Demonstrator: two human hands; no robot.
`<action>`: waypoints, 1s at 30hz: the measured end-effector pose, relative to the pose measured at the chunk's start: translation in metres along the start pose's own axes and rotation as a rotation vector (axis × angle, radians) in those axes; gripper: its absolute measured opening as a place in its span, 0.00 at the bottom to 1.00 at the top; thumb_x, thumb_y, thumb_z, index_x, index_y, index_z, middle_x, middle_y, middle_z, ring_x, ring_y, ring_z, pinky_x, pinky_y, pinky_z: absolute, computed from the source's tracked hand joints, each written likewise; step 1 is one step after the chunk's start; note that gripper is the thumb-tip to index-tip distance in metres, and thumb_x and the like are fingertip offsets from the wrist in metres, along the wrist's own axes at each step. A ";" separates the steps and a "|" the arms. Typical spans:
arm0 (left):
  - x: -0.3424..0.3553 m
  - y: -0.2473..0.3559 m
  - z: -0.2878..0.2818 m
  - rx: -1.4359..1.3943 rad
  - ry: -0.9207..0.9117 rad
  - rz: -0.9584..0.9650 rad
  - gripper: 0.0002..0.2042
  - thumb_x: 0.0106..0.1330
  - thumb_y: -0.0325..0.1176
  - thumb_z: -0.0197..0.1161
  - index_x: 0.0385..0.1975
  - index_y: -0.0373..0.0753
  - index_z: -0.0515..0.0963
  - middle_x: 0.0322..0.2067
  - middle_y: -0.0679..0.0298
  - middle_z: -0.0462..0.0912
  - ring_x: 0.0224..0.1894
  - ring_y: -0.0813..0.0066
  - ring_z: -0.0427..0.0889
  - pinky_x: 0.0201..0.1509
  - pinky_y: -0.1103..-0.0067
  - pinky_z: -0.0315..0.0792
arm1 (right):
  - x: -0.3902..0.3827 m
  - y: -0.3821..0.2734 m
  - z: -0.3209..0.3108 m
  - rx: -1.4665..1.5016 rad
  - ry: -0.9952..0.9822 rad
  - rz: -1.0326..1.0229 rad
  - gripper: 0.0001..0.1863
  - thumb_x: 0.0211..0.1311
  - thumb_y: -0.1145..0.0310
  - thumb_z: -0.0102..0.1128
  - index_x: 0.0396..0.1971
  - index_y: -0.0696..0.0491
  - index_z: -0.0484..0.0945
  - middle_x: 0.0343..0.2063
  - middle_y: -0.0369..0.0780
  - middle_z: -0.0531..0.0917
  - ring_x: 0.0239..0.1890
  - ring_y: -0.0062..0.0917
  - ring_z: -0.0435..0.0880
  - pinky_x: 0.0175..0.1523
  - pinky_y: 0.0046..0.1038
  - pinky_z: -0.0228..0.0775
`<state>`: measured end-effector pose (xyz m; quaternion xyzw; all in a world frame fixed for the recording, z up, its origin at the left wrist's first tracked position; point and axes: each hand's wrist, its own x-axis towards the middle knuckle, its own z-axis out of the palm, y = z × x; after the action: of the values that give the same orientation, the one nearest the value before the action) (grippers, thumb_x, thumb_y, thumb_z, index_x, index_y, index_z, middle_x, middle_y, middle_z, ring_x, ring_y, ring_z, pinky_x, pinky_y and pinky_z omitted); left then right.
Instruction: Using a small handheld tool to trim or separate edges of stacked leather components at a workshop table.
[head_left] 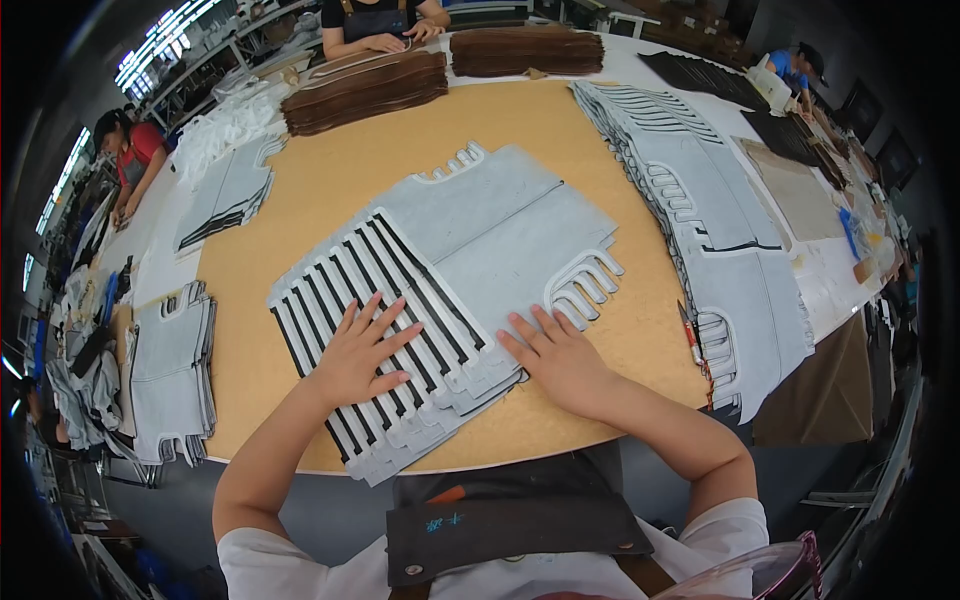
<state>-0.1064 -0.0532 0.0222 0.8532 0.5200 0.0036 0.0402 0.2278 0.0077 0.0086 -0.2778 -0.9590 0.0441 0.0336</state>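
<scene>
A fanned stack of light grey flat panels (500, 225) lies at an angle on the tan board in front of me. The panels have comb-like slotted cut-outs at their edges. Black strips show in rows across the overlapped near-left part of the stack. My left hand (362, 352) rests flat on those striped layers, fingers spread. With fingers apart, my right hand (565, 368) lies at the stack's near right edge, just below a slotted cut-out. Neither hand grips anything.
A long overlapped row of grey panels (700, 200) runs along the right side. A small red-handled tool (690, 338) lies beside it. Grey panels (175, 375) are piled at the left. Brown stacks (365, 92) stand at the far edge, near a person's hands (385, 42). Other people work left and right.
</scene>
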 end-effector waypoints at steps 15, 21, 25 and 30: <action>0.091 0.171 0.033 -0.633 0.276 -0.419 0.34 0.64 0.52 0.56 0.69 0.47 0.56 0.69 0.37 0.44 0.67 0.20 0.31 0.66 0.39 0.26 | 0.011 0.074 0.004 0.425 0.373 0.411 0.25 0.61 0.72 0.54 0.60 0.49 0.70 0.61 0.50 0.68 0.65 0.50 0.63 0.67 0.42 0.56; 0.078 0.115 -0.019 -0.831 -0.028 -0.048 0.27 0.68 0.40 0.56 0.67 0.46 0.61 0.69 0.47 0.53 0.73 0.46 0.42 0.66 0.57 0.58 | 0.008 0.094 -0.002 0.457 0.342 0.373 0.20 0.62 0.70 0.55 0.55 0.52 0.75 0.59 0.47 0.72 0.63 0.46 0.66 0.66 0.37 0.60; 0.047 0.049 -0.004 0.072 0.260 -0.265 0.23 0.65 0.37 0.60 0.60 0.41 0.68 0.63 0.49 0.64 0.65 0.46 0.61 0.50 0.68 0.74 | 0.006 0.092 0.000 0.394 0.360 0.366 0.20 0.61 0.71 0.56 0.55 0.53 0.74 0.59 0.46 0.71 0.64 0.48 0.65 0.66 0.39 0.59; 0.024 -0.033 0.004 -0.665 0.413 -0.852 0.21 0.60 0.29 0.64 0.54 0.34 0.71 0.43 0.56 0.76 0.41 0.64 0.78 0.44 0.75 0.75 | 0.010 0.089 0.006 0.317 0.365 0.358 0.20 0.61 0.72 0.55 0.55 0.52 0.74 0.59 0.47 0.71 0.64 0.49 0.64 0.66 0.40 0.58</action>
<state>-0.1249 -0.0169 0.0151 0.4918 0.7855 0.3169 0.2017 0.2666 0.0876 -0.0057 -0.4371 -0.8540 0.1478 0.2403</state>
